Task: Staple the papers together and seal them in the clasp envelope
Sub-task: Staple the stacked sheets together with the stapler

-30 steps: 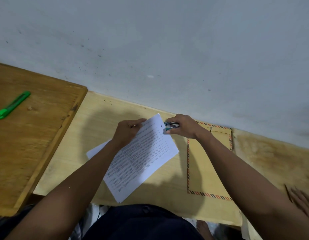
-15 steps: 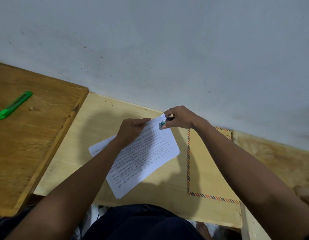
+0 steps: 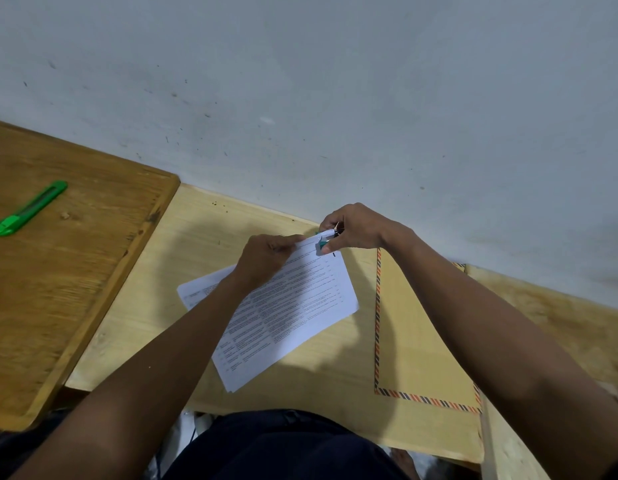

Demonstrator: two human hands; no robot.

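The step in hand looks to be the stapling itself: the right hand point(image 3: 356, 228) is closed around a small teal-and-silver stapler point(image 3: 325, 238), its mouth set over the far corner of the stack of white printed paper sheets point(image 3: 293, 306), near the back edge of the pale wooden desk point(image 3: 203, 265) by the wall. To do it well, the sheets should be squared at that corner before the squeeze (one lower sheet fans out toward the desk's left side, so the stack seems not fully aligned), and the stapler should bite a little way in from both edges, then be pressed firmly in one go. The left hand point(image 3: 266, 258) is pinched shut on the top edge of the papers just beside the stapler, knuckles up, wrist low over the page, steadying it. The right wrist is bent inward, fingers curled over the tool, forearm crossing the tan clasp envelope with a striped orange-and-black border point(image 3: 404, 341), which lies flat toward the desk's right side, just beside the papers.
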